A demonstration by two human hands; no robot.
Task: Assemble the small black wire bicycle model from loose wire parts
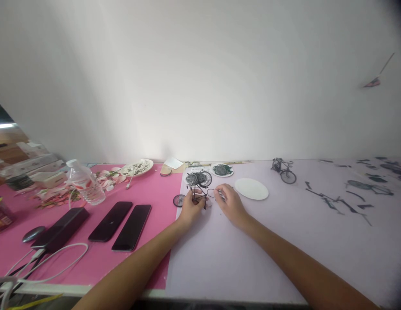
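Note:
My left hand (191,207) is closed on a small dark model bicycle frame (196,194), near the seam between the pink and pale surfaces. A spoked wheel (178,200) shows at the left side of that hand. To the right, my right hand (228,201) pinches a thin dark ring (211,193) at its fingertips, close to the frame. Just beyond my hands, several spoked wheels (203,178) lie together. My fingers hide part of the frame.
A white plate (252,188) lies right of my hands, and a smaller plate of dark parts (222,170) behind them. An assembled model bicycle (284,169) stands farther right, near scattered dark pieces (336,200). Two phones (132,228), a bottle (85,183) and a power brick (60,229) occupy the left.

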